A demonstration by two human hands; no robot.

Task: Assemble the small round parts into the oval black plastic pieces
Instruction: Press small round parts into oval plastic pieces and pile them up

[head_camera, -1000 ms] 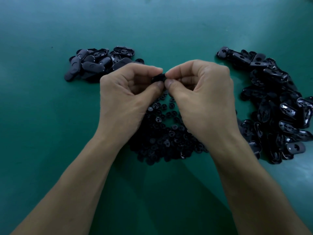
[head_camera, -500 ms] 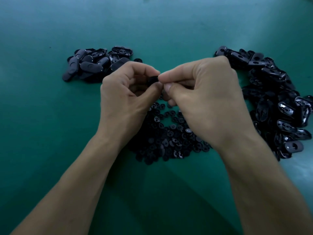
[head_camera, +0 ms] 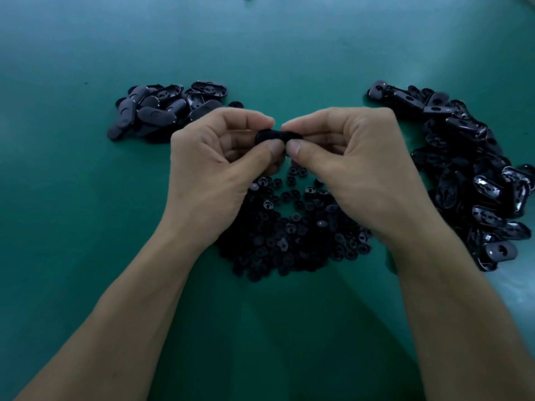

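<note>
My thumb tips (head_camera: pixel 274 146) sit side by side under an oval black piece (head_camera: pixel 277 136), with my forefingers curled over its top, so my left hand (head_camera: pixel 214 172) and my right hand (head_camera: pixel 359 172) each pinch one end of it. It lies crosswise between them, held up off the green table (head_camera: pixel 72 227). Half a second ago my right forefinger reached over my left fingers and the piece was almost hidden; now the fingertips have drawn a little apart and its dark middle shows. I cannot tell whether a round part sits in it. My other fingers are curled into the palms. Right under my hands, nearer to me, lies the heap of small round parts (head_camera: pixel 289 235), lying as it did before. Far left is the smaller pile of oval pieces (head_camera: pixel 162 111), just beyond my left knuckles. On the right the larger pile of oval pieces (head_camera: pixel 474 180) runs from far to near beside my right wrist.
</note>
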